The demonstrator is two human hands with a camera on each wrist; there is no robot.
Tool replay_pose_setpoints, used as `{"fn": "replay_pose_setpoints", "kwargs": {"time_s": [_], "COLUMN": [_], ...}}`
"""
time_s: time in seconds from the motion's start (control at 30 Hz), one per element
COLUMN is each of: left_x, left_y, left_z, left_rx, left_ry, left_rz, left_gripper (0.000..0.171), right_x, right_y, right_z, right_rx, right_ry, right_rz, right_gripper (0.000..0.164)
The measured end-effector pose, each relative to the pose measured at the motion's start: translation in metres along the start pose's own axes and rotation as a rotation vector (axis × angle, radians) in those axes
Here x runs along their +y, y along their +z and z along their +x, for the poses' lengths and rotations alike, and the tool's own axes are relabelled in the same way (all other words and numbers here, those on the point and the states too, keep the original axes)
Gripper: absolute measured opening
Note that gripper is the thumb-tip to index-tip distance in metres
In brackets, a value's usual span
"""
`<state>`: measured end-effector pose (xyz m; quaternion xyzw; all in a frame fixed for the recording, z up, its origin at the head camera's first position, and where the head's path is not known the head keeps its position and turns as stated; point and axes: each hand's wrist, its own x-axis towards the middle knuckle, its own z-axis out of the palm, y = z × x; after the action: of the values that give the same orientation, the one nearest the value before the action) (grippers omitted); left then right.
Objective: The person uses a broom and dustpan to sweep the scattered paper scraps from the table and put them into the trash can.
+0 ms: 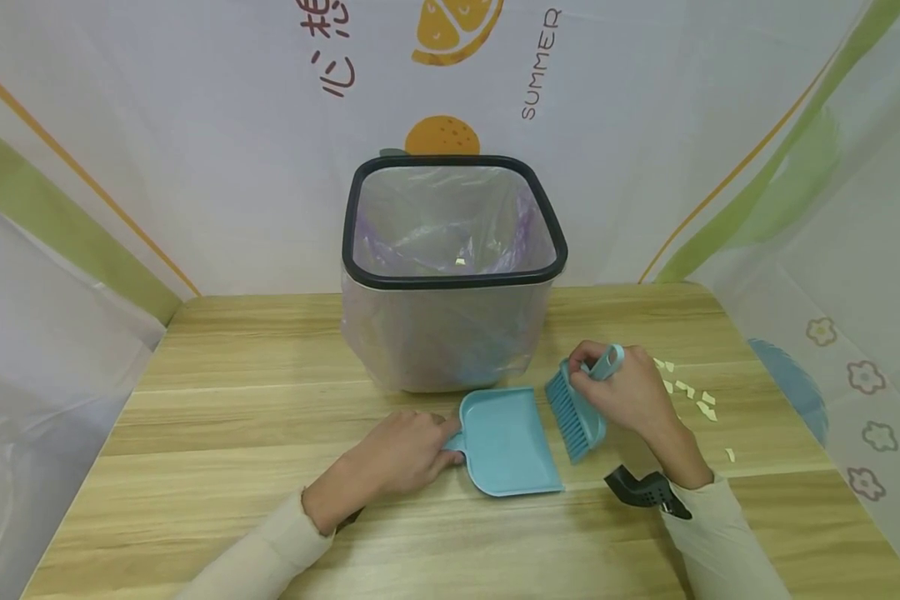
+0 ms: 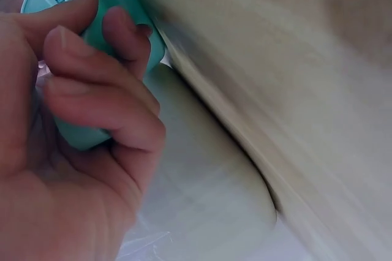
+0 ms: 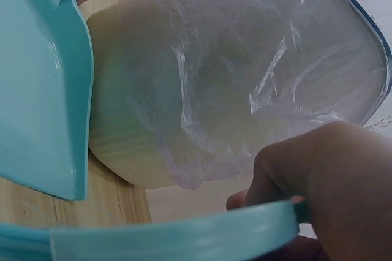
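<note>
Your blue dustpan (image 1: 508, 443) is down at the table (image 1: 232, 375), its wide edge facing right. At the dustpan's left side, your left hand (image 1: 412, 446) grips the handle, thumb and fingers curled about it. Just off the dustpan's wide edge is the blue brush (image 1: 592, 423), its bristles turned toward that edge with a narrow gap between. Your right hand (image 1: 626, 392) pinches the brush by its handle, whose looped end sticks out past your fingers. Farther right of the dustpan, beyond your right hand, small pale scraps (image 1: 707, 411) lie scattered; one sits apart, nearer to you than the others. Directly behind the dustpan stands the black-rimmed bin (image 1: 453, 282), with a see-through bag (image 1: 360, 312) hanging over its outside. You cannot tell here whether bin and dustpan touch. A pale piece (image 1: 460, 261) shows inside the bin. Farthest behind the dustpan hangs a white printed sheet (image 1: 255, 208).
</note>
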<state>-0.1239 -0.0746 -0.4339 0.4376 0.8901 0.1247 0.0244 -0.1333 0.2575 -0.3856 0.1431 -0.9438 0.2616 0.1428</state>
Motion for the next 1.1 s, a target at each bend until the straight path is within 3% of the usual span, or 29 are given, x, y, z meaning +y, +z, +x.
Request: {"fn": "replay_pose_setpoints", "kwargs": {"time_s": [0.3, 0.6, 0.9, 1.1], "left_x": [0.002, 0.002, 0.003, 0.004], "left_y": [-0.004, -0.005, -0.005, -0.006], "left_z": [0.003, 0.003, 0.003, 0.003], "left_rx": [0.009, 0.006, 0.015, 0.009], "left_ry": [0.005, -0.001, 0.003, -0.006], "left_rz": [-0.007, -0.012, 0.014, 0.012], "left_gripper": [0.022, 0.021, 0.021, 0.022], "right_x": [0.003, 0.025, 0.066, 0.084], "right_y": [-0.007, -0.046, -0.088, -0.116], "right_z": [0.0, -0.005, -0.017, -0.031], "right_rx": [-0.015, 0.02, 0.068, 0.007], "right_ry": [0.023, 0.162, 0.273, 0.363], "right_rz": [0.034, 0.063, -0.039, -0.153], "right_gripper": [0.01, 0.01, 0.018, 0.027]}}
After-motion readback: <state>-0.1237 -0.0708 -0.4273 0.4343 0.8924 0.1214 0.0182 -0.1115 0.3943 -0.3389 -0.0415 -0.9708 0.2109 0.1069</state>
